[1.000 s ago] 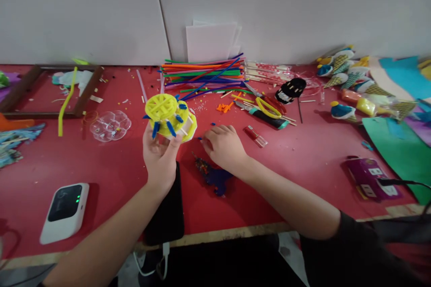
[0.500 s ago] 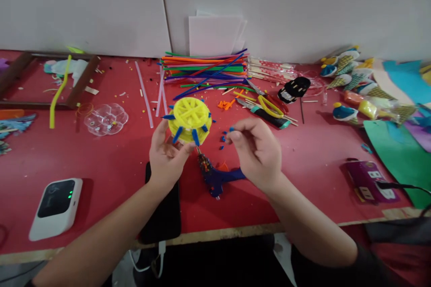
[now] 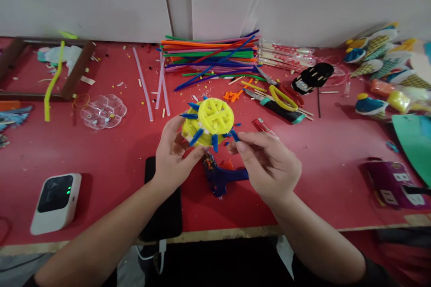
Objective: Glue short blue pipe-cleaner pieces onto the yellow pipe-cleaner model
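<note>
My left hand point(image 3: 173, 154) is closed around a yellow wheel-shaped craft piece point(image 3: 216, 116), which looks wound from pipe cleaner and has blue spikes around its side. It is tilted with its spoked face up, above the table. Between thumb and forefinger, my right hand point(image 3: 271, 161) pinches a short blue pipe cleaner piece point(image 3: 235, 135) at the right side of the yellow piece. Whether the two are joined there I cannot tell. Below them lies a dark blue glue gun point(image 3: 218, 178), partly covered by my right hand. A few blue bits show behind my right fingertips.
Behind lie a bundle of coloured pipe cleaners point(image 3: 208, 56), pliers point(image 3: 286, 92) and a black craft figure point(image 3: 313, 77). A phone point(image 3: 163, 206) and white device point(image 3: 56, 203) are near the front edge. A purple power strip point(image 3: 393, 184) lies right; a clear flower-shaped tray point(image 3: 103, 112) lies left.
My right hand has brought its blue piece up to the yellow piece's right side. The yellow piece has moved slightly right and turned in my left hand. The camera view has shifted.
</note>
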Available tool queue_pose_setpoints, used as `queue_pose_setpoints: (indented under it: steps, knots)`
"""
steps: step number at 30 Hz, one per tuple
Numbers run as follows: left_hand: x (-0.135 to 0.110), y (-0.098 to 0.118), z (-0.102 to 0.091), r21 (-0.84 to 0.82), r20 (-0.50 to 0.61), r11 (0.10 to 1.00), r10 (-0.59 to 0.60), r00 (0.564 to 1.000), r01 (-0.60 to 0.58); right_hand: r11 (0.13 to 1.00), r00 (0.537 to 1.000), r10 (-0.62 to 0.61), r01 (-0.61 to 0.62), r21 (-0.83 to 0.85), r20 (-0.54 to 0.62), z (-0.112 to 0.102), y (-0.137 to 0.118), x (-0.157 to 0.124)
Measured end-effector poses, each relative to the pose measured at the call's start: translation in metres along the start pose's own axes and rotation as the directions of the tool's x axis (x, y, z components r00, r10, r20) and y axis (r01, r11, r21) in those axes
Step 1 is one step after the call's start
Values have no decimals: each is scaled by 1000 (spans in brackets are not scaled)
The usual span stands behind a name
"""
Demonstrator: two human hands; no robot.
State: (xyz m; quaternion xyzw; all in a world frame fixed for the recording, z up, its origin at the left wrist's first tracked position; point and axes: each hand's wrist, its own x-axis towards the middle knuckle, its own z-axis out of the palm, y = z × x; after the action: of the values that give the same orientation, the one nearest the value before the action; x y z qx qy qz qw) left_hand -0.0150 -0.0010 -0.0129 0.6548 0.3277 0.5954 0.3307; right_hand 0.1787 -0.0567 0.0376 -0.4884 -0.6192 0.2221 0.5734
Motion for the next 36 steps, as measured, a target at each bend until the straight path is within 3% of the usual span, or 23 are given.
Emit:
queue_pose_setpoints:
  steps: [9, 17, 36]
  knots:
    - [-2, -2, -4, -24, 57, 999, -40, 998, 42, 990, 994, -111, 108, -91, -25, -1, 1, 6]
    - [-5, -3, -1, -65, 42, 994, -84, 996, 87, 975, 983, -182, 176, -135, -32, 2, 0, 11]
    - [-2, 0, -1, -68, 63, 993, -90, 994, 94, 962, 973, -214, 196, -187, -80, 4, 2, 7]
